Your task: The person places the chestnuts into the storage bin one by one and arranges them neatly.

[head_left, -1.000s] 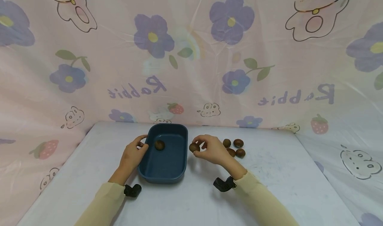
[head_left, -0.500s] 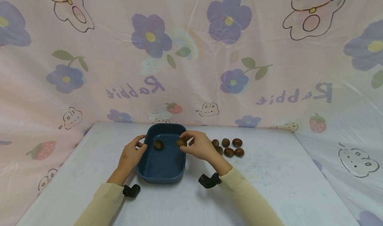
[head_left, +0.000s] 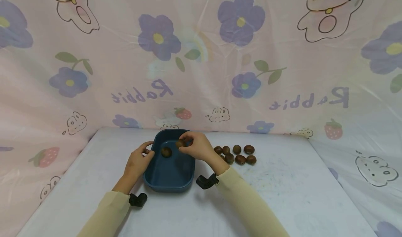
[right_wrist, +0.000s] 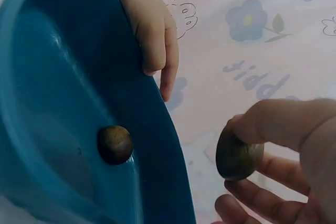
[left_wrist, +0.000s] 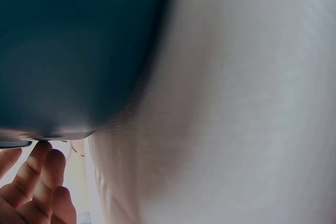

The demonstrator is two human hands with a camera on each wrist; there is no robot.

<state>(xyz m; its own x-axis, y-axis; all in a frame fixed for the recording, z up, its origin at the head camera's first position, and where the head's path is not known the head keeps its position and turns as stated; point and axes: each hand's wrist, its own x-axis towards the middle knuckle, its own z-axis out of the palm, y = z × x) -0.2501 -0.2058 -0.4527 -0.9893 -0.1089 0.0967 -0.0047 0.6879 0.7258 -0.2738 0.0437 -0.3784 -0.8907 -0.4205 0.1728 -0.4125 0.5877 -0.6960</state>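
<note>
In the head view, a dark blue rectangular container [head_left: 171, 174] stands on the table. My left hand [head_left: 138, 163] grips its left side, the thumb at the rim; in the left wrist view its fingertips [left_wrist: 44, 148] touch the rim. One brown chestnut [head_left: 166, 152] lies inside on the floor. Over the right part of the container, my right hand [head_left: 198, 147] pinches another chestnut [head_left: 180, 144] between thumb and fingers. The right wrist view shows this held chestnut [right_wrist: 236, 153] beside the container wall [right_wrist: 163, 150], thumb on top and fingers underneath.
Several loose chestnuts [head_left: 240, 159] lie grouped on the white table [head_left: 282, 188], right of the container. A printed curtain [head_left: 201, 73] with flowers and rabbits hangs behind the table's back edge. A black wrist mount [head_left: 207, 182] sits beneath the right forearm.
My right hand has carried the pinched chestnut leftward, from beside the container to over its inside. More loose chestnuts show behind the hand. My left hand stays at the rim.
</note>
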